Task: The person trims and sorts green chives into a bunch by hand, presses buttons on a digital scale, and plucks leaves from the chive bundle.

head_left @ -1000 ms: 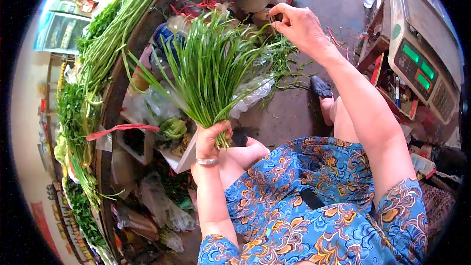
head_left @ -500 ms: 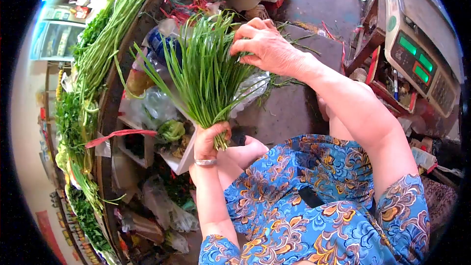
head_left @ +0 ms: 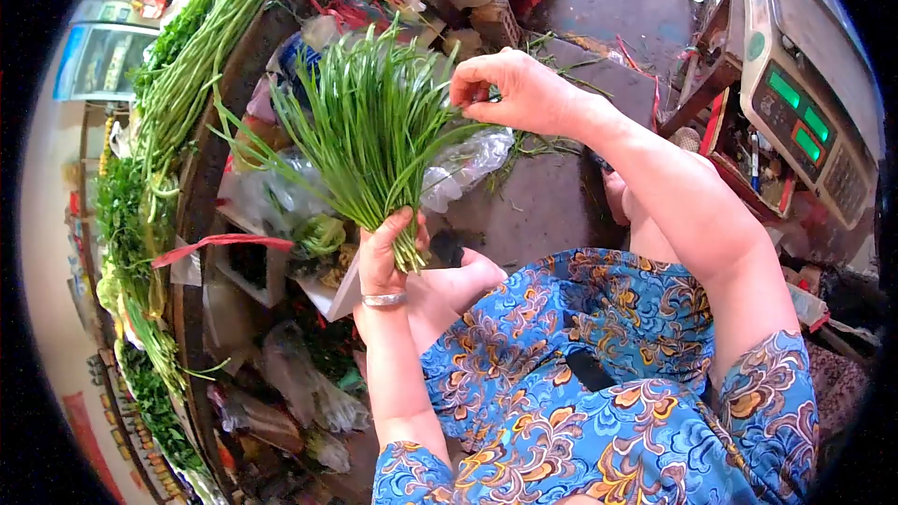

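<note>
My left hand (head_left: 385, 252) grips the stem end of a bunch of thin green chives (head_left: 367, 126), which fans upward and away from me. A silver bangle (head_left: 383, 299) circles that wrist. My right hand (head_left: 514, 89) is at the upper right edge of the bunch, its fingertips pinched on one blade near the tips. Both arms reach out over my lap, covered by a blue patterned dress (head_left: 580, 383).
A curved wooden stall edge (head_left: 201, 187) on the left carries long green stalks (head_left: 201, 56) and leafy greens (head_left: 131, 224). Clear plastic bags (head_left: 468, 164) and trimmings lie on the concrete floor (head_left: 552, 196). A digital scale (head_left: 804, 122) stands at the right.
My right hand came from the far upper right down onto the chives, then drew back to the bunch's right edge, pinching a blade. The bunch shifted slightly left and up.
</note>
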`<state>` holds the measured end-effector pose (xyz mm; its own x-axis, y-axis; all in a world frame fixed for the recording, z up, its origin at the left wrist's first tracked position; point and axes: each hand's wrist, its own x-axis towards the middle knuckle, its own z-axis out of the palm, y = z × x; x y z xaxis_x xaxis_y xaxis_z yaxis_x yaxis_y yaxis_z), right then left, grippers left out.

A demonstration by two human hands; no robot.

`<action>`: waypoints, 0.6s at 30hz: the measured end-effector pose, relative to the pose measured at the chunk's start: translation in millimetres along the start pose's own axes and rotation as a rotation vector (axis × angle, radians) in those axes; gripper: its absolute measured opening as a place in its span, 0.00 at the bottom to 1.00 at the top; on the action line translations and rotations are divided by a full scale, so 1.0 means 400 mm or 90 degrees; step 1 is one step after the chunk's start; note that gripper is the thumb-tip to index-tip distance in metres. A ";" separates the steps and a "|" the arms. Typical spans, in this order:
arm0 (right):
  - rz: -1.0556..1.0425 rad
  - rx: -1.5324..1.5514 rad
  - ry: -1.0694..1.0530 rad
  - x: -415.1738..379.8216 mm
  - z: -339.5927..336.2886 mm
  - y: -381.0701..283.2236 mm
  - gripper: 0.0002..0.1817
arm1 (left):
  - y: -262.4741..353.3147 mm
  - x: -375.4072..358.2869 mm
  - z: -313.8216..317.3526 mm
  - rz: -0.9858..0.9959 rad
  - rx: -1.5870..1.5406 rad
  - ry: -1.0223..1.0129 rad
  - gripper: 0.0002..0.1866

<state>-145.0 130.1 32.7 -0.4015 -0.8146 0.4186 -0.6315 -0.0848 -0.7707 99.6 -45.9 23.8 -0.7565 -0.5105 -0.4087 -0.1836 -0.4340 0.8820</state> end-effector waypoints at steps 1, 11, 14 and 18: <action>0.046 0.091 -0.011 0.001 0.003 -0.001 0.07 | 0.001 -0.001 0.002 -0.001 -0.001 0.001 0.11; -0.040 -0.062 -0.005 0.002 0.008 0.006 0.07 | 0.002 0.001 0.010 -0.014 0.024 -0.012 0.14; -0.073 -0.080 0.126 0.011 0.006 -0.009 0.06 | 0.005 -0.004 0.024 -0.014 0.032 -0.008 0.14; -0.114 -0.163 0.232 0.023 0.011 0.003 0.06 | 0.009 -0.010 0.039 0.001 0.074 -0.036 0.13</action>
<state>-146.4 120.1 33.6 -0.4492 -0.5418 0.7104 -0.8366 -0.0240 -0.5473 92.1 -33.9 32.1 -0.7910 -0.4668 -0.3955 -0.2508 -0.3423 0.9055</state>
